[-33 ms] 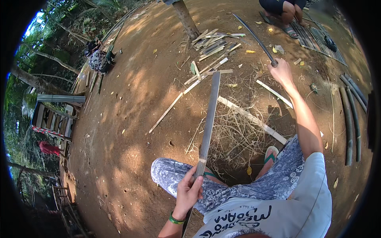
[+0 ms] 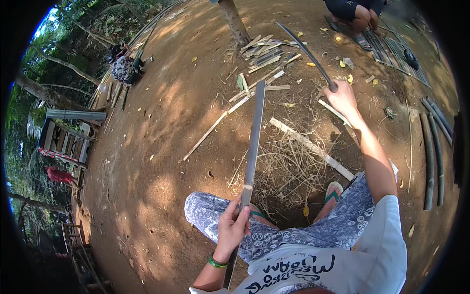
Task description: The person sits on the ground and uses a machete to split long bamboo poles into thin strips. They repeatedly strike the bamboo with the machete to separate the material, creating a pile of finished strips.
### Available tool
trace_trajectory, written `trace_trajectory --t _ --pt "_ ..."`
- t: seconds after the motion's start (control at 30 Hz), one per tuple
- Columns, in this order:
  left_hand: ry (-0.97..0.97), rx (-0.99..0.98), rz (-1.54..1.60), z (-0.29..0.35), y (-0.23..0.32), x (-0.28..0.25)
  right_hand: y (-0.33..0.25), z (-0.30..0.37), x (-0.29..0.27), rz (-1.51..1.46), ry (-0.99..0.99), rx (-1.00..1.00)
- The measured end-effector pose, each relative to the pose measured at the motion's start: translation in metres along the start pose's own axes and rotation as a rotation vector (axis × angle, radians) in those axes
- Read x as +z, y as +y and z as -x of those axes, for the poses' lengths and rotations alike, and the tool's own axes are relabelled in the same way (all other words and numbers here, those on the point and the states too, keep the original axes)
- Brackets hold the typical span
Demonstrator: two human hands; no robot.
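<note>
My left hand (image 2: pixel 232 227) is closed around a long bamboo strip (image 2: pixel 252 147), gripping it just below a pale node band. The strip rises from beside my left forearm over my lap and points away from me, its dark smooth face showing. My right hand (image 2: pixel 340 100) is wrapped round the handle of a machete (image 2: pixel 308 54), out at arm's length. Its long, slightly curved dark blade slants up and to the left, apart from the strip. Below and between the hands, a heap of thin pale shavings (image 2: pixel 289 166) covers the ground in front of my feet.
A pale split bamboo piece (image 2: pixel 311 147) crosses the shavings. Beyond lies a pile of cut strips (image 2: pixel 267 54) by a tree trunk (image 2: pixel 234 24). Dark bamboo poles (image 2: pixel 428 161) lie at right. One person (image 2: pixel 355 17) crouches far right near slats; another (image 2: pixel 125 68) is far left.
My right hand has come slightly nearer and to the left with the machete. The strip's far end has shifted a little left, while my left hand keeps its grip.
</note>
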State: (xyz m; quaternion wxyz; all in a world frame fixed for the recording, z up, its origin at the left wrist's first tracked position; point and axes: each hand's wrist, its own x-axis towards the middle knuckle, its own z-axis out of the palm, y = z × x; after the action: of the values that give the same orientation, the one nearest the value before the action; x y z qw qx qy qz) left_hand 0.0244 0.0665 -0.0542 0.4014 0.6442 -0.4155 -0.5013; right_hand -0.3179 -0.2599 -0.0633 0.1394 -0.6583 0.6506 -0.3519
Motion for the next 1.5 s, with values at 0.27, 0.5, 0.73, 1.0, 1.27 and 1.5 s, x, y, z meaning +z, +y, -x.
trace_trajectory --t 0.27,0.5,0.73,1.0,1.27,1.5 --pt "-0.087 0.026 0.166 -0.063 0.021 0.022 -0.098 0.122 0.039 -0.131 -0.416 -0.467" --pt "-0.247 0.027 0.209 -0.066 0.025 0.032 -0.095 0.132 0.050 -0.106 -0.349 -0.629" --pt "-0.349 -0.073 0.318 -0.049 0.032 0.029 -0.089 0.120 0.050 -0.099 -0.298 -0.646" --pt "-0.395 -0.157 0.389 -0.022 0.024 0.017 -0.081 0.105 0.052 -0.068 -0.218 -0.650" --pt "-0.462 -0.222 0.407 0.026 -0.003 -0.006 -0.040 0.038 0.038 0.158 -0.314 -0.253" --pt "-0.429 -0.313 0.678 0.057 -0.015 -0.036 0.023 -0.010 0.022 0.039 -0.077 0.115"
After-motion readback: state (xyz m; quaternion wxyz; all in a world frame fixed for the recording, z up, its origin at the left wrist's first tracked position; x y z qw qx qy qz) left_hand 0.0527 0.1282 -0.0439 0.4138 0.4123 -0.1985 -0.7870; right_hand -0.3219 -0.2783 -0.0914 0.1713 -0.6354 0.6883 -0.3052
